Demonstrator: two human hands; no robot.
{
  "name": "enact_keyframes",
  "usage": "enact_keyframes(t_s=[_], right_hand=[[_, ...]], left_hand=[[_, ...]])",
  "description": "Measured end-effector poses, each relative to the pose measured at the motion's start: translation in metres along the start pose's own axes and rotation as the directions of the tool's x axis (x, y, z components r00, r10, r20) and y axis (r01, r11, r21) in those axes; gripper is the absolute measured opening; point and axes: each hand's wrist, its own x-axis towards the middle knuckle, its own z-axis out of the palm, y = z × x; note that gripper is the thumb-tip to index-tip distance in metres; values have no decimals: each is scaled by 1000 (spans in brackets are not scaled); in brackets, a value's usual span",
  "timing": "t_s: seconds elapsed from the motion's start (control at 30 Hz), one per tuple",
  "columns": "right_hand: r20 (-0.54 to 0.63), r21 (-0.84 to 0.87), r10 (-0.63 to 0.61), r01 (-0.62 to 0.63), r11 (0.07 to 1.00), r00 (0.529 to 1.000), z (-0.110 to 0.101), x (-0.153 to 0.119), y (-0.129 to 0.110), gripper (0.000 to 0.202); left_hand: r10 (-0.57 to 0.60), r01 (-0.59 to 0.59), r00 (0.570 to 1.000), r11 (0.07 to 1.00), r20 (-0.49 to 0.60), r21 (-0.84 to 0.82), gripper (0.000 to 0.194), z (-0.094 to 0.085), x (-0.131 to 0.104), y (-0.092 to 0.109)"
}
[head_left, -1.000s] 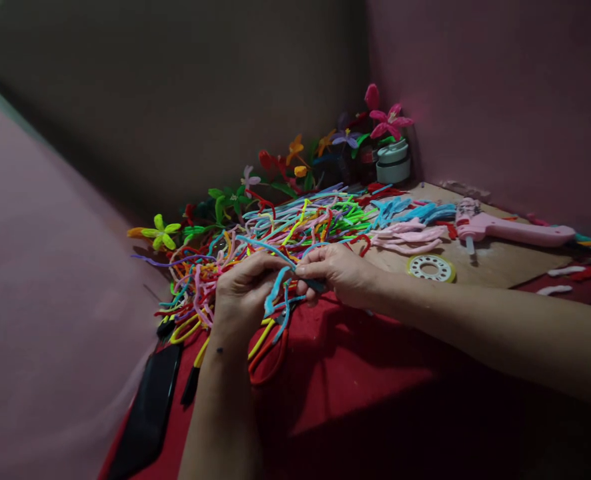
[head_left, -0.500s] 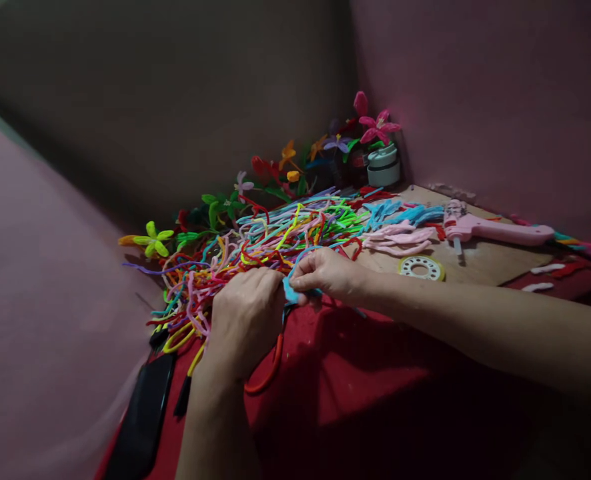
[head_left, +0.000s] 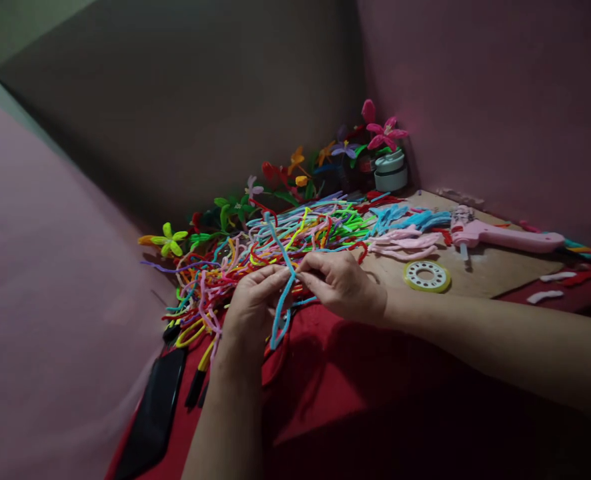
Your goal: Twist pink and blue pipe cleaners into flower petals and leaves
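Observation:
A light-blue pipe cleaner [head_left: 282, 303] is bent into a narrow loop below, with a straight end pointing up and another strand reaching right. My left hand [head_left: 253, 300] pinches it from the left, near the point where the strands cross. From the right, my right hand [head_left: 343, 283] holds the same crossing between thumb and fingertips. Both hands are closed and nearly touch. Behind them lies a tangled heap of many-coloured pipe cleaners [head_left: 320, 223]. Part of a red-orange curved handle shows below the left hand, mostly hidden.
On the wooden board sit a pink glue gun [head_left: 518, 238], a roll of tape [head_left: 427, 276], and bundles of blue pieces [head_left: 410, 219] and pink pieces [head_left: 405, 243]. Pipe-cleaner flowers [head_left: 385, 133] line the back beside a pale lidded pot [head_left: 390, 172]. A black phone [head_left: 151, 413] lies front left.
The blue pipe cleaner, bunched between my fingers before, now shows as a loop with a straight end up. My left hand has turned to show its thumb. The view has shifted slightly.

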Motion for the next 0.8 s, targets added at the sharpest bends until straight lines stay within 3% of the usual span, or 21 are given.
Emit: enact_keyframes(t_s=[0.03,0.1,0.2,0.3,0.37,0.47,0.53,0.67,0.8], right_hand=[[6,69,53,-54,996,999,0,2,0,14],[39,210,145,-150,966,989,0,4,0,15],[108,384,238,-261,886,965,1,6,0,15],[173,487,286,-334,807,943,1,7,0,13],[209,524,313,-377,764,926,1,7,-1,12],[218,510,315,-383,770,924,2,6,-2,11],[187,464,279,-335,820,942,3,6,-1,12],[84,363,196,-213,907,977,3,3,1,14],[15,258,143,-142,956,990,4,1,2,13]], left_hand=[[113,-108,991,991,-64,83,16,0,-2,1],[362,-322,926,907,-112,270,14,0,-5,3],[630,-543,776,660,10,519,10,-1,-9,6],[717,-630,672,419,189,654,6,-4,-10,10],[712,-652,647,329,275,683,7,-8,-10,12],[671,-652,663,297,333,697,4,-10,-10,13],[631,-609,710,327,312,723,5,-8,-11,11],[508,-429,847,474,159,769,13,5,-12,5],[449,-341,891,568,65,749,16,13,-11,1]])
